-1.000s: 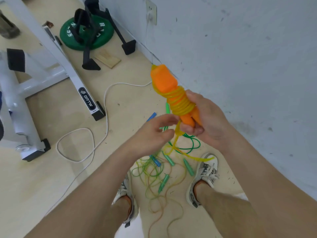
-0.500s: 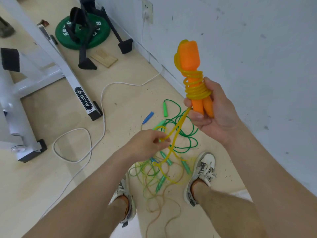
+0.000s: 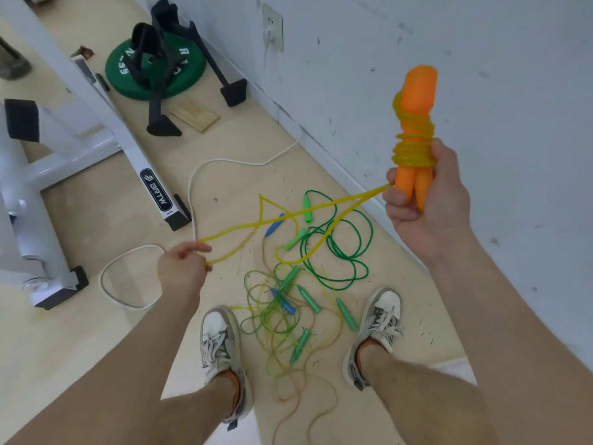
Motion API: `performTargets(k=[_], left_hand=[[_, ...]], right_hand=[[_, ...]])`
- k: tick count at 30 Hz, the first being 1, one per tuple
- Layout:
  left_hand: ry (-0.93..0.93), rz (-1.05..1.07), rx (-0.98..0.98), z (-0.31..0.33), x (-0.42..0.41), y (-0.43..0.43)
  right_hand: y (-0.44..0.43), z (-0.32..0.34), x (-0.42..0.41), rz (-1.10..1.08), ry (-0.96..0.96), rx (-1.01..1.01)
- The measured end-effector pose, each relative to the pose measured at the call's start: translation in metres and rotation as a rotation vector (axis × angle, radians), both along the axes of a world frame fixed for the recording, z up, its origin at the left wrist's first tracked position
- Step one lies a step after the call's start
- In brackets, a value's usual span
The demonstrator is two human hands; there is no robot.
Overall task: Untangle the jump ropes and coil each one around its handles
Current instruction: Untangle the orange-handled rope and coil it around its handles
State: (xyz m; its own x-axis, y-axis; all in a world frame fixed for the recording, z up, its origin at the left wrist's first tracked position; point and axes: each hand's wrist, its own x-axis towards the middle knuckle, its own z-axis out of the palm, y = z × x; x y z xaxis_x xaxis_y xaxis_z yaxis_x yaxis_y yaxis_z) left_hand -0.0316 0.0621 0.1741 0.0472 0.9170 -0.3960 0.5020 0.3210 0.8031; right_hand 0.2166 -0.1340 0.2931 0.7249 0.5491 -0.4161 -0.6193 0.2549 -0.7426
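Your right hand point(image 3: 420, 203) is raised and closed firmly round the lower ends of the two orange handles point(image 3: 417, 101), which you hold side by side and upright. Their thick top ends stand clear above your fist. Just above your thumb and forefinger, the yellow rope point(image 3: 346, 198) is wound in several tight turns round both handles, with a few looser turns higher up.

From under your right thumb two strands of that yellow rope run down and away toward your left hand point(image 3: 181, 271). One reaches your left fingertips fairly straight. The other sags low, curls near the green rope point(image 3: 337, 252) and loops back.

Your left hand is held low and well apart from the right, its fingers curled in, pinching the yellow rope at the fingertips. A loop of the rope rises above and beyond that hand.

Below and between your hands, the rest of the ropes lie in a tangle point(image 3: 282, 316) on the floor point(image 3: 80, 332), between your two shoes point(image 3: 218, 338). It holds thin green and yellowish cords with several green handles mixed in and a blue one. A separate blue handle point(image 3: 274, 224) and a green handle point(image 3: 308, 208) lie farther out, beneath the stretched yellow strands.

Beyond your left hand a white cable point(image 3: 192, 187) snakes across the floor to a wall socket point(image 3: 272, 27). The white frame point(image 3: 128, 149) of a gym machine stands to the outside of that hand. Farther off are a green weight plate point(image 3: 154, 69) and a small wooden block point(image 3: 194, 115). The wall point(image 3: 481, 43) is close beside your right hand.
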Motion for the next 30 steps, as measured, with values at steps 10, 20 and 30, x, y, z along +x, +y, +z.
performTargets(k=[10, 20, 30], left_hand=[[-0.216, -0.73, -0.058, 0.065, 0.071, -0.054], [0.299, -1.213, 0.652, 0.098, 0.095, -0.078], [0.375, -1.558, 1.086, 0.096, 0.09, -0.094]], right_hand=[[0.021, -0.004, -0.037, 0.422, -0.003, -0.008], [0.019, -0.012, -0.036, 0.333, -0.608, -0.638], [0.025, -0.023, -0.051, 0.43, -1.136, -1.186]])
